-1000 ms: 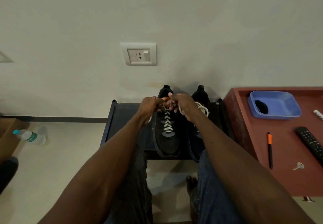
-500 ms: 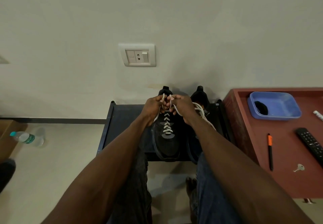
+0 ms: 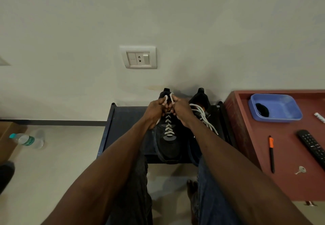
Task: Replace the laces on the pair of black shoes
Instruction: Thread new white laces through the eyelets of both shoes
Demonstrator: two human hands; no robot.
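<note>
Step in hand, as judged: tying off the white lace (image 3: 168, 128) on the left shoe (image 3: 168, 144), at 12 o'clock on the dark rack (image 3: 126, 119). Left hand (image 3: 155, 109) and right hand (image 3: 181, 111) close together over the shoe's collar, fingers curled, each pinching one lace end; ends looping up over the knuckles. Advised: draw both ends evenly, keep tension upward and slightly outward, cross close to the top eyelets, hold the first knot firm before forming loops; avoid slack in the crossings below. Right shoe (image 3: 200, 105) just beside, at 1 o'clock, with a loose lace bundle (image 3: 202, 117) lying on it, apparently not yet threaded. Progress judged at roughly half. Count: shoes, two; laces, two; hands, two. At 3 o'clock, red table (image 3: 288, 177) bearing one blue tray (image 3: 281, 112), one pen (image 3: 271, 152), one remote (image 3: 311, 145), one key (image 3: 301, 170). At 9 o'clock, one bottle (image 3: 26, 140) on the floor. One socket (image 3: 139, 57) on the wall at 12 o'clock.
</note>
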